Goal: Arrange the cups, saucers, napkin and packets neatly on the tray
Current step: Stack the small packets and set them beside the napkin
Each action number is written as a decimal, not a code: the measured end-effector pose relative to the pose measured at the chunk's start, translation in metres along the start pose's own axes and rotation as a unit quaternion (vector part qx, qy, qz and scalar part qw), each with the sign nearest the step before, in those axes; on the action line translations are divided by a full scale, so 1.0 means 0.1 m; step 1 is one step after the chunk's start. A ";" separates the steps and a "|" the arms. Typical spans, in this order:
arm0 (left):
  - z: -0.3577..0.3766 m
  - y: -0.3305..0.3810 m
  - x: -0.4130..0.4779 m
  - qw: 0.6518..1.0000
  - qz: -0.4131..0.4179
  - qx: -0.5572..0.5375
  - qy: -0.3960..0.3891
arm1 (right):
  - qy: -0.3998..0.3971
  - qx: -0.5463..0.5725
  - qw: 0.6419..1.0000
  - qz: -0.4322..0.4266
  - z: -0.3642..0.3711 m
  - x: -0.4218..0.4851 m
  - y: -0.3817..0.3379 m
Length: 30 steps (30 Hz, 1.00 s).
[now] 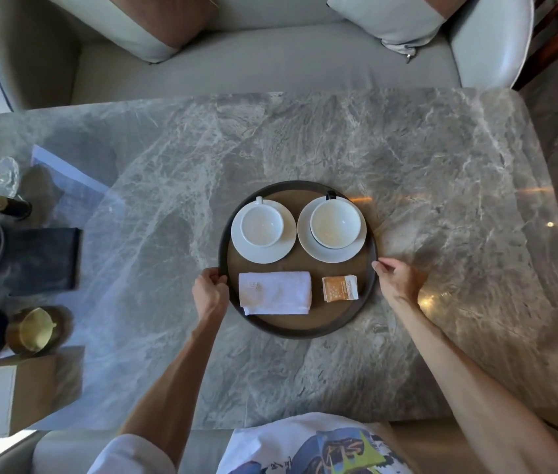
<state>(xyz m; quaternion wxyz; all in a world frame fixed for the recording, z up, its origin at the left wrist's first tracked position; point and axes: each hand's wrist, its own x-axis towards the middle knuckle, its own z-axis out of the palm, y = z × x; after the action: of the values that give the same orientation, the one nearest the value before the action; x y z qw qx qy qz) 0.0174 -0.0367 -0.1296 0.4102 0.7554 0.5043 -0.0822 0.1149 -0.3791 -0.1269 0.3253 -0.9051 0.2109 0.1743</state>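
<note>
A round dark tray (299,328) lies in the middle of the marble table. On its far half stand two white cups, the left cup (261,225) on a white saucer (263,253) and the right cup (335,223) on its own saucer (332,254). A folded white napkin (275,293) lies on the near left of the tray. Orange and white packets (340,288) lie on the near right. My left hand (209,291) grips the tray's left rim. My right hand (394,279) touches the right rim with its fingers curled.
The grey marble table (441,200) stretches out on all sides of the tray. Along its left edge stand a dark folder (43,260), a brass bowl (33,330), a dark bottle (9,206) and a tissue box (4,395). A grey sofa (253,59) with cushions stands beyond the table.
</note>
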 end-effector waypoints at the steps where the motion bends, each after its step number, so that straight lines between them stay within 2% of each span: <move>1: 0.00 -0.01 0.00 1.000 0.004 0.000 -0.004 | 0.003 -0.001 1.000 -0.003 0.00 0.00 0.00; 5: -0.05 -0.02 -0.02 0.999 0.030 0.019 -0.035 | 0.022 -0.014 1.000 -0.006 0.00 -0.03 0.01; 8: -0.09 0.01 -0.10 0.988 0.109 0.105 -0.027 | 0.037 -0.058 0.997 -0.026 0.00 -0.10 -0.02; 11: -0.11 -0.03 -0.34 0.942 0.248 0.224 0.012 | 0.066 -0.129 0.981 -0.125 0.03 -0.30 0.00; 15: -0.08 -0.31 -0.72 0.864 0.402 0.305 -0.008 | 0.056 -0.202 0.942 -0.262 0.11 -0.75 0.15; 22: 0.09 -0.60 -1.14 0.832 0.381 0.391 -0.098 | -0.058 -0.295 0.879 -0.370 0.48 -1.43 0.24; 26: 0.14 -0.61 -1.16 0.828 0.347 0.423 -0.126 | -0.101 -0.336 0.857 -0.378 0.63 -1.51 0.12; 30: 0.15 -0.57 -1.18 0.819 0.338 0.443 -0.138 | -0.119 -0.360 0.854 -0.356 0.65 -1.49 0.09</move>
<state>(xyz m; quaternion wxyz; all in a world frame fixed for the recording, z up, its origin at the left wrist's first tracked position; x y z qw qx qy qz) -0.0821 -0.1203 -0.1067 0.0986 0.9593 0.0646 -0.2567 -0.0278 -0.3027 -0.1115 0.0392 -0.9445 -0.2436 0.2167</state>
